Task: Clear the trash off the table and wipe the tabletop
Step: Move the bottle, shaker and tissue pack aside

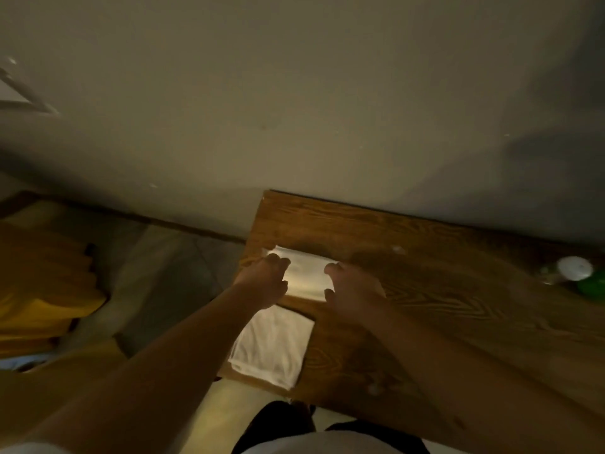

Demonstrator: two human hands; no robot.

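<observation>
Two hands — left hand and right hand — rest with fingers spread on a pale sheet at the wooden table corner. One white cloth lies folded just nearer, on the table edge.

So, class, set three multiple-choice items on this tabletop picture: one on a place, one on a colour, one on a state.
1. Where does the white cloth lie?
A. at the table's near left edge
B. on the floor
C. against the wall

2. What colour is the object at the table's far right, beneath the white round thing?
A. red
B. green
C. blue

3. What are the hands doing?
A. hanging beside the body
B. both on the pale sheet
C. lifting the cloth

Answers: 1 A, it lies by that edge; 2 B, it shows green; 3 B, left hand and right hand rest at the sheet's two sides.
</observation>
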